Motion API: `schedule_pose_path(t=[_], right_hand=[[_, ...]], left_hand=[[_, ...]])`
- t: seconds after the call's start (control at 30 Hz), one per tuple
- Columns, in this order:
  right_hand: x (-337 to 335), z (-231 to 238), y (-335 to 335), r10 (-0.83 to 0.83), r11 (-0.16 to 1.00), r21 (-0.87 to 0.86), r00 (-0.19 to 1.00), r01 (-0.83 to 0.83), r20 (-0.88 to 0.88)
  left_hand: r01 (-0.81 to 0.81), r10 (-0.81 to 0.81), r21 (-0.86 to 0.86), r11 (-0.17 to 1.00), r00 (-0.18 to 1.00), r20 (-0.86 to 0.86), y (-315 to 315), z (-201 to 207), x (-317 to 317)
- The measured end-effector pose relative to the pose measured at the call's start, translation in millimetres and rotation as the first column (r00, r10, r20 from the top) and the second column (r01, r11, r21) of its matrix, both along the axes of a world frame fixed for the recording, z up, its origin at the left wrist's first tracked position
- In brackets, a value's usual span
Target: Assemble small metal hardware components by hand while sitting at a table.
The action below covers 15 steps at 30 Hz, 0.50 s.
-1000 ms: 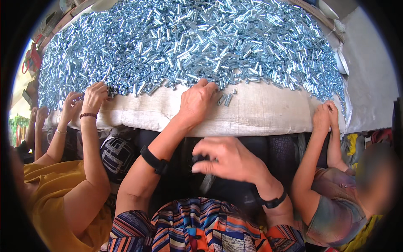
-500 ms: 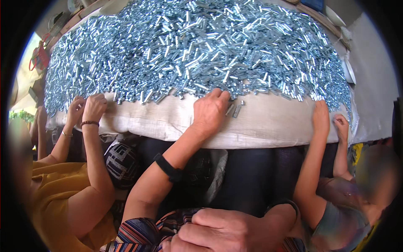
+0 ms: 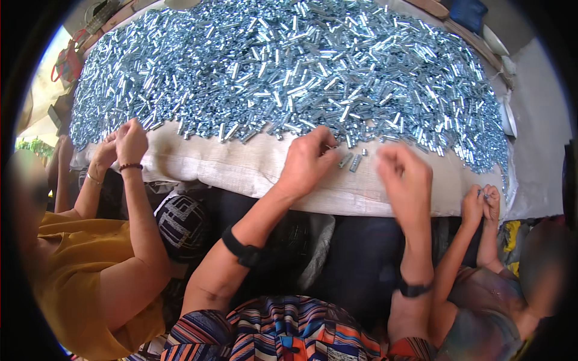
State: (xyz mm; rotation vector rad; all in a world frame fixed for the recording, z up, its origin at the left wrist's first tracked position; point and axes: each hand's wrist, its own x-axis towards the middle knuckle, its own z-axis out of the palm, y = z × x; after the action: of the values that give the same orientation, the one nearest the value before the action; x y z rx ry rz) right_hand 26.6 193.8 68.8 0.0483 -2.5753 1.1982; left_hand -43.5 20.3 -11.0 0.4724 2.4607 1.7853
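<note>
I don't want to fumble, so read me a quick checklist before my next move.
1. Left hand beside the near edge of the shiny pile: ok.
2. Piece in the left hand: cannot tell, its grip is hidden.
3. Right hand empty: cannot tell, it's blurred.
4. Pale cloth between the hands bare: not ok, loose pieces lie there.
5. Right-side co-worker's hands apart from yours: ok.

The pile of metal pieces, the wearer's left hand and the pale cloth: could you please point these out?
Pile of metal pieces (image 3: 289, 69), head view: middle of the heap.
Wearer's left hand (image 3: 306, 163), head view: back of the hand.
Pale cloth (image 3: 238, 165), head view: bare front part.
</note>
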Motion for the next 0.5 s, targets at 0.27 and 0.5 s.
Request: schedule_pose_path(t=[0.27, 0.5], right_hand=[[-102, -69, 53, -0.238, 0.864, 0.424, 0.962, 0.271, -0.131], [-117, -54, 43, -0.287, 0.702, 0.698, 0.953, 0.143, 0.093]], left_hand=[[0.085, -0.086, 0.032, 0.996, 0.995, 0.04, -10, -9, 9], [0.048, -0.05, -0.023, 0.999, 0.997, -0.066, -10, -12, 11]])
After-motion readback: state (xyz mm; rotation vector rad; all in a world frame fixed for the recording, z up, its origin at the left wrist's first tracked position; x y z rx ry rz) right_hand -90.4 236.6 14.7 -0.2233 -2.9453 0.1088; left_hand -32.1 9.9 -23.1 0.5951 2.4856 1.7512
